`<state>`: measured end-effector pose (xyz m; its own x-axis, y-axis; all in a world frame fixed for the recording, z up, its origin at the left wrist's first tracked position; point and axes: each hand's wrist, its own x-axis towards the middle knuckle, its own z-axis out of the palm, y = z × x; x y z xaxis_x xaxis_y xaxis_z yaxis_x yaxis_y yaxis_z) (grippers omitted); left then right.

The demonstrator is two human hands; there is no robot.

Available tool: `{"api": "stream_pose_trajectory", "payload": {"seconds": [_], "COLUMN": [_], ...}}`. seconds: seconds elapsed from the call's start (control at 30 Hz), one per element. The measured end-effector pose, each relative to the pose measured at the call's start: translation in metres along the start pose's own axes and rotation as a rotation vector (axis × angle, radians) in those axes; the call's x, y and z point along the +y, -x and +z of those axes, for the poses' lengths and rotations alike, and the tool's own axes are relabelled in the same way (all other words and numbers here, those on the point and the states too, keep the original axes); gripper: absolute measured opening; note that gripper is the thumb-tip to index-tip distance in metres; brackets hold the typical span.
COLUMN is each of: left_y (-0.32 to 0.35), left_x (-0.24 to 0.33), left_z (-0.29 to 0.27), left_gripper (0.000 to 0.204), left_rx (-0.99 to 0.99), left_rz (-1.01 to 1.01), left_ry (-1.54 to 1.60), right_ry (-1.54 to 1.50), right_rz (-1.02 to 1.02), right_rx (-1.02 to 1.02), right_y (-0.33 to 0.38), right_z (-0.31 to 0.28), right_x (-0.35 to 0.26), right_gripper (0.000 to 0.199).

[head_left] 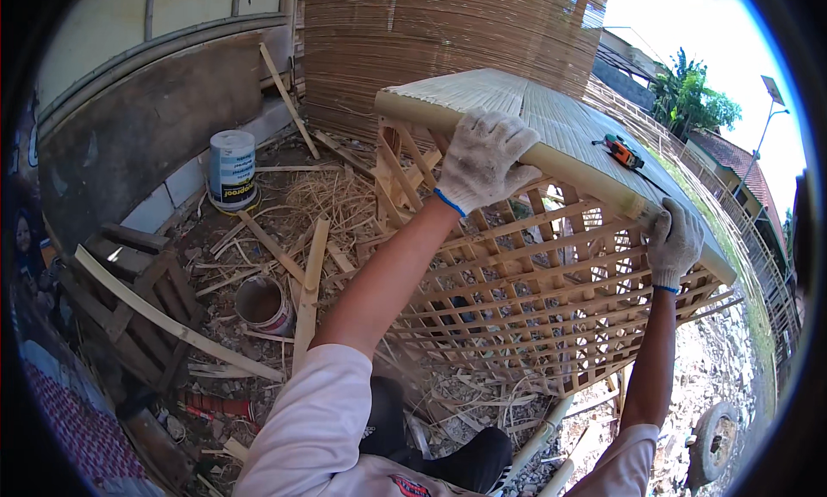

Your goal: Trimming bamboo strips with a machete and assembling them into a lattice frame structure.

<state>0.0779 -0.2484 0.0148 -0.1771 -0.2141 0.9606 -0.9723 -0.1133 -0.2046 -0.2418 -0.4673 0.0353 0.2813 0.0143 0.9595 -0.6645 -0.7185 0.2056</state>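
- Stained grey wall (172, 109) at the far left, over rubble ground strewn with offcuts and shavings.
- Dark wooden frame (129, 282) below it, a long curved bamboo strip (185, 332) lying in front.
- White-and-blue bucket (232, 165) near the wall; a second, open pail (263, 306) sits nearer the person, among loose strips.
- Woven bamboo screen (448, 40) standing behind the work.
- Left hand (485, 161), in a pale glove with a blue cuff, clamped over the bamboo edge pole (573, 171) — fingers on top, thumb along the front.
- Slatted bamboo top (551, 109) in the centre and right, bordered by that pole, with a crisscross lattice (517, 257) under it.
- Orange, green and black tool (622, 152) resting on the slats, between the two hands.
- Right hand (674, 243), gloved alike, closed around the same pole — near its right end.
- Tyre (713, 445) on the sunlit ground, lower right.
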Motion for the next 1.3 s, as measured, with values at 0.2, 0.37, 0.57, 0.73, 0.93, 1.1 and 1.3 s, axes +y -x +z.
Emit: {"api": "stream_pose_trajectory", "payload": {"seconds": [0.2,0.37,0.57,0.73,0.93,1.1,1.3], "left_y": [0.004,0.002,0.003,0.002,0.0,0.004,0.0], "left_x": [-0.003,-0.004,-0.005,-0.003,0.0,0.003,0.008], "left_z": [-0.002,-0.001,0.0,0.004,0.008,0.013,0.003], "left_gripper": [0.054,0.055,0.053,0.052,0.051,0.049,0.047], "left_rx": [0.034,0.019,-0.009,0.002,0.036,0.11,0.096], "left_rz": [-0.023,-0.025,-0.011,0.025,0.036,0.074,0.11], "left_ry": [0.021,0.06,0.005,0.01,-0.072,-0.097,-0.11], "right_ry": [0.007,0.063,0.005,0.0,0.008,-0.017,0.012], "right_rz": [-0.004,-0.007,-0.006,-0.008,-0.005,-0.001,0.02], "right_rx": [-0.004,-0.023,0.027,0.047,0.096,0.106,0.11], "right_y": [0.003,0.003,-0.001,-0.004,-0.004,0.006,0.006], "right_z": [0.001,-0.004,-0.002,-0.003,-0.003,0.0,-0.006], "right_x": [0.003,0.001,-0.009,-0.008,-0.001,0.003,-0.001], "right_gripper": [0.034,0.033,0.033,0.029,0.023,0.026,0.033]}}
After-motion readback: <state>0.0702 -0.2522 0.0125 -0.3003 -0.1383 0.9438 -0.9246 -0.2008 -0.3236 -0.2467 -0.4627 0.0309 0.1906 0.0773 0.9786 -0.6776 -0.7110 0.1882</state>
